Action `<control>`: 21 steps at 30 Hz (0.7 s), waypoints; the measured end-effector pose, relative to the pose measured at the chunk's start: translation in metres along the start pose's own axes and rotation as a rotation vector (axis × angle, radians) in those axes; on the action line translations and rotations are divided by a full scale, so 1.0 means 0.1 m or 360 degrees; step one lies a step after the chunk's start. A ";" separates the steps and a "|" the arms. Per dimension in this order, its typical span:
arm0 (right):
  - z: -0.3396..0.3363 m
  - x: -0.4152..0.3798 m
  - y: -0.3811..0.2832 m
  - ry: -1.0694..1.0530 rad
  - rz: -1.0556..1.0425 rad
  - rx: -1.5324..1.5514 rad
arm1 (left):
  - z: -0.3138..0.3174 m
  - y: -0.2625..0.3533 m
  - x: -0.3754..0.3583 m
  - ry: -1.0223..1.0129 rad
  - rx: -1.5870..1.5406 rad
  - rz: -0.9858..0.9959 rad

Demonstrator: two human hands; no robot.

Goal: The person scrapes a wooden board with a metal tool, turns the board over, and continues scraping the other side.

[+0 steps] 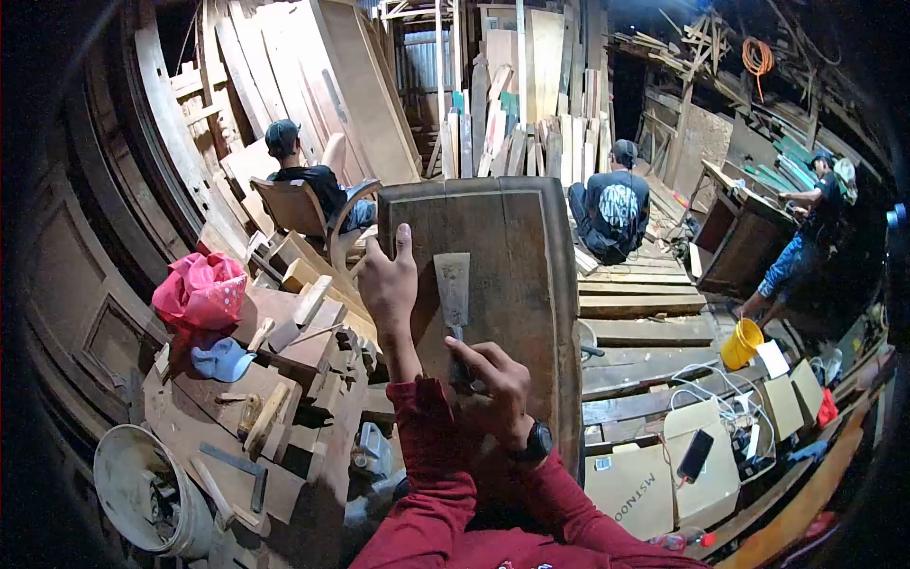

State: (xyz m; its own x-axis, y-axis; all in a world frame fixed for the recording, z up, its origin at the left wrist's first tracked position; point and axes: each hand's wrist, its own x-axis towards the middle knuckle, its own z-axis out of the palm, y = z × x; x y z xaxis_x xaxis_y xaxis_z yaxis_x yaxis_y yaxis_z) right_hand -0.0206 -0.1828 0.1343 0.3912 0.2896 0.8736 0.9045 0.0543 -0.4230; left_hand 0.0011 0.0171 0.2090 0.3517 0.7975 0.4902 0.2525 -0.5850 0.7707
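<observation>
A dark wooden panel (pixel 512 247) with a lighter border line stands before me, its worn face towards me. My right hand (pixel 493 384) is closed round the handle of a putty knife (pixel 453 289), its wide blade pointing up the panel and lying over its face. On the panel's left edge is my left hand (pixel 387 289), with the thumb stretched up along the face and the other fingers bent over the edge, partly hidden.
Left of me, a workbench (pixel 180 408) carries a pink bag (pixel 199 289), a blue cap (pixel 222 360) and wooden tools. A bucket (pixel 152 493) stands below. Three people sit or stand farther off. At right are a yellow bucket (pixel 741 343), a phone (pixel 696 454), cardboard (pixel 630 498) and cables.
</observation>
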 end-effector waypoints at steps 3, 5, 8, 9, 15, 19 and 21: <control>-0.06 -0.05 -0.02 -0.0001 0.0011 0.0016 | -0.02 0.02 -0.02 -0.0017 0.0004 -0.0036; -0.05 -0.02 -0.04 -0.0031 0.0048 0.0025 | -0.03 0.05 -0.02 -0.0009 0.0039 -0.0070; 0.01 -0.02 0.01 -0.0010 0.0015 -0.0033 | -0.03 0.05 -0.04 0.0058 -0.0016 0.0016; -0.01 -0.03 0.02 0.0011 -0.0028 -0.0063 | -0.02 0.05 -0.04 0.0097 -0.0037 0.0068; -0.02 -0.01 -0.02 -0.0023 0.0059 -0.0003 | -0.03 0.06 -0.03 0.0005 -0.0030 -0.0039; -0.06 -0.05 -0.01 -0.0006 0.0057 0.0042 | -0.05 0.07 -0.05 0.0008 -0.0053 -0.0008; -0.09 -0.02 -0.03 -0.0025 0.0062 0.0083 | -0.07 0.09 -0.03 -0.0042 0.0021 -0.0066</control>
State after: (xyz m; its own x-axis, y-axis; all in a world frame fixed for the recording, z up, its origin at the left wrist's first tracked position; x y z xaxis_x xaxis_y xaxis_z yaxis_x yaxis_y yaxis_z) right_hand -0.0229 -0.1923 0.1359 0.4230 0.3077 0.8523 0.8782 0.0923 -0.4692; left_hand -0.0042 0.0102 0.2178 0.3643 0.8169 0.4471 0.2788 -0.5537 0.7846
